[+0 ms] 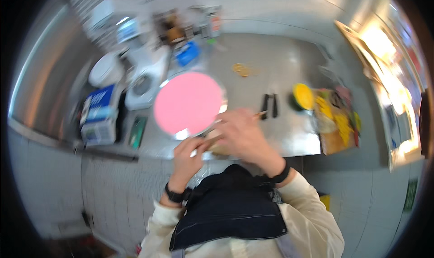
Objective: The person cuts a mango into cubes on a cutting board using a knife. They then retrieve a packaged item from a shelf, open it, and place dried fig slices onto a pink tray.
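My left hand (188,156) is at the front edge of the steel table, its fingers closed on a thin brown item (211,140) that is too blurred to name. Over the right end of that item is my right hand (239,132), fingers curled; a thin stick-like thing (260,114) shows past its knuckles, and its hold is unclear. Just beyond both hands lies a large round pink disc (189,103) with a shiny metal rim. Two black handles (270,106) lie to the right of my right hand.
A yellow-lined bowl (303,96) stands beside a wooden board (334,141) bearing yellow pieces. Thin yellowish slices (242,70) lie farther back. At left are a blue-and-white box (100,114), a green packet (138,132), a white scale (140,88) and a blue item (188,53).
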The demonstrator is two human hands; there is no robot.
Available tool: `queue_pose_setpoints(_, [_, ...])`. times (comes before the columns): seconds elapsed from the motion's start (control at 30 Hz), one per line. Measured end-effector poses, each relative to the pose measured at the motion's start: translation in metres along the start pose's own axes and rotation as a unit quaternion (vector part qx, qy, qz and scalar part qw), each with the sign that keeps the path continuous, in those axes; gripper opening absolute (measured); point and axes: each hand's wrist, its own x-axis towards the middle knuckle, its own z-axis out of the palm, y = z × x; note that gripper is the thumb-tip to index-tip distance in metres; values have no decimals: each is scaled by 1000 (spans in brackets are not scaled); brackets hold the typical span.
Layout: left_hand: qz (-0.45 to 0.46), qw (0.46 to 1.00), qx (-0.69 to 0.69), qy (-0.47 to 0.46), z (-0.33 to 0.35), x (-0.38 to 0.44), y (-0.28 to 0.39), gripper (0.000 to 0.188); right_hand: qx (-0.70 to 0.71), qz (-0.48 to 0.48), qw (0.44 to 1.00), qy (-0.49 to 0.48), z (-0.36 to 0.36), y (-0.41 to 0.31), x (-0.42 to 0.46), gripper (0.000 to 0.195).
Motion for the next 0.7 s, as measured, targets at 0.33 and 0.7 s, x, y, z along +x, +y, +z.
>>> queue_pose_setpoints(0.33, [32,999,20,-4,8,2,-2,5,0,-67,994,-82,-3,-4,9,18])
queue_pose_setpoints(0.7, [106,970,61,-211,-16,30,-1,13,39,-110,985,-129,-5,-3,10,12])
